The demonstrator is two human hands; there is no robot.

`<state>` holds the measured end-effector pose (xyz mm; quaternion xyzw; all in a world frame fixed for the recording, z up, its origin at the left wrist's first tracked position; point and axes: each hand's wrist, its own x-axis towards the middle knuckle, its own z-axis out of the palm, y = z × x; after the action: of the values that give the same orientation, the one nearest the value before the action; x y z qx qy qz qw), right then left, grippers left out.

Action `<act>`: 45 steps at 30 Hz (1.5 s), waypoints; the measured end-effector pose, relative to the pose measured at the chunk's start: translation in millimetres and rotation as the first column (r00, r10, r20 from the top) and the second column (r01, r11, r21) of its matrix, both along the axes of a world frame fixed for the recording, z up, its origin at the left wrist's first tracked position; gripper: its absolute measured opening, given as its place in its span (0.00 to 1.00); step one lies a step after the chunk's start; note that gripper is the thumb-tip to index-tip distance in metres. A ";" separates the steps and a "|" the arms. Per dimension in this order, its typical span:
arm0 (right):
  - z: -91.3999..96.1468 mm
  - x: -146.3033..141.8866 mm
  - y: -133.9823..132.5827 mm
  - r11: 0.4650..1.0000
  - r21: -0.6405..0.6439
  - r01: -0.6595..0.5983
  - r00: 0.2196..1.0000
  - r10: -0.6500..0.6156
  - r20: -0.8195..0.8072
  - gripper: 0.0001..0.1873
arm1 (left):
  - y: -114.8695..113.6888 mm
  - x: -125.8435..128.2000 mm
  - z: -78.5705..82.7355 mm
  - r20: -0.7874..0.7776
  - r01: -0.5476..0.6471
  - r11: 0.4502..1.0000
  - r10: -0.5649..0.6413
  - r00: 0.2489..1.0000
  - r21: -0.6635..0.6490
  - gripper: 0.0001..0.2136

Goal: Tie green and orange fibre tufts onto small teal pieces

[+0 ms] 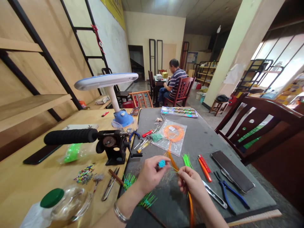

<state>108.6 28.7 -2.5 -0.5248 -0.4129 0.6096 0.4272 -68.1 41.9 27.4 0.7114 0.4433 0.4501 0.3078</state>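
Observation:
My left hand (149, 174) is closed in a pinch on a small blue bead-like piece (161, 163) just above the dark grey mat (201, 142). My right hand (191, 182) is closed on thin orange strands (173, 163) that run back to an orange coil in a clear bag (171, 136). The two hands are close together near the table's front edge. A tuft of green strands (187, 160) lies just behind my right hand. More green-tipped bundles (129, 180) lie under my left wrist.
A black vise with a foam handle (111, 144), a blue-and-white lamp (106, 81), small snips (109, 185), scissors (215, 194), blue pliers (229, 190), an orange tool (204, 167), a phone (232, 171), beads (85, 174), a green-capped bottle (61, 204). A wooden chair (261, 123) stands at right; a seated person (173, 82) beyond.

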 end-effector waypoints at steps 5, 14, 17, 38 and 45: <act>1.5 -5.7 1.5 0.999 -0.009 -0.038 0.999 0.038 0.035 0.19 | -8.3 12.1 0.8 -0.078 0.124 0.992 -0.126 0.989 -0.024 0.10; 8.5 -9.8 -1.6 0.976 0.214 0.044 0.998 -0.032 -0.059 0.22 | 0.7 12.3 -6.5 0.385 0.129 0.954 -0.016 0.923 -0.270 0.08; 13.9 -12.0 -4.8 0.990 0.132 -0.054 0.993 0.067 -0.101 0.26 | 2.5 12.2 -6.4 0.424 0.137 0.949 -0.004 0.906 -0.285 0.08; 15.8 0.4 -5.2 0.919 0.371 -0.130 0.942 -0.002 0.334 0.15 | 1.3 10.6 -3.8 0.216 0.209 0.926 -0.145 0.966 -0.315 0.05; 24.5 19.3 -3.6 0.923 0.381 -0.057 0.930 -0.090 0.357 0.18 | 2.1 9.7 -3.8 0.270 0.237 0.920 -0.153 0.951 -0.313 0.03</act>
<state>127.9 25.1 22.1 -0.5388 -0.5924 0.4040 0.4421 -58.4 44.0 23.6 0.6283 0.4004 0.4157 0.5217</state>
